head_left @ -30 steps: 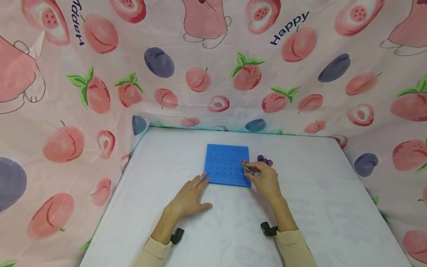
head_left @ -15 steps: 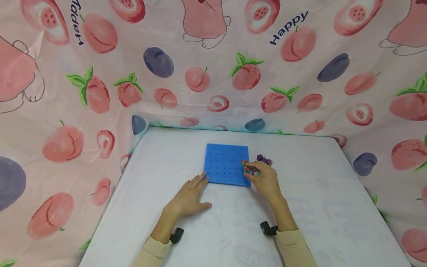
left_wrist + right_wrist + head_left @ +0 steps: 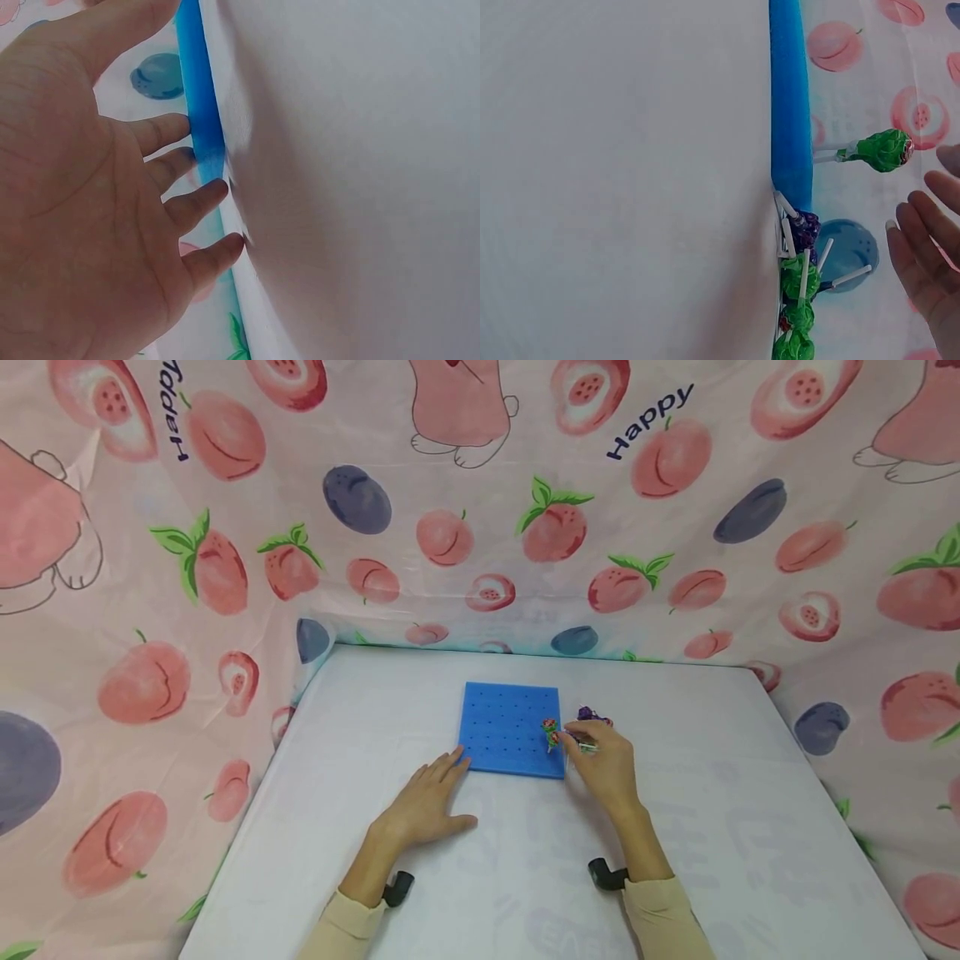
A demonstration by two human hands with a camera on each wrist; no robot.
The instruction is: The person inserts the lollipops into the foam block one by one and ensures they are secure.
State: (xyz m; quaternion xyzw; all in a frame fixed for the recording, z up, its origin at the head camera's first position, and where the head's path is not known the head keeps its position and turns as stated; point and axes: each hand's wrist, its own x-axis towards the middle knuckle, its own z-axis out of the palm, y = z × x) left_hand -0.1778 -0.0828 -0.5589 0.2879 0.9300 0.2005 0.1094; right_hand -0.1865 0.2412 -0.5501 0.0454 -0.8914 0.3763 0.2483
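A blue square board (image 3: 506,714) dotted with small holes lies on the white table. Near its right edge, green and red wrapped lollipops (image 3: 550,735) stand upright on white sticks; in the right wrist view their green wrapper (image 3: 887,150) shows above the board. My right hand (image 3: 606,764) is just right of them, its fingers apart from the wrappers and above loose lollipops (image 3: 801,277) in green and purple wrappers beside the board. My left hand (image 3: 423,802) rests flat, fingers spread, fingertips at the board's near left corner; the left wrist view shows its palm (image 3: 90,202) with nothing in it.
The white table (image 3: 720,827) extends on every side of the board. Behind it and at both sides hangs a pink cloth (image 3: 480,535) printed with fruit. Purple lollipops (image 3: 588,714) lie right of the board, partly behind my right hand.
My right hand has let go of the lollipops at the board's right edge and moved slightly right. They stay standing. My left hand has not moved.
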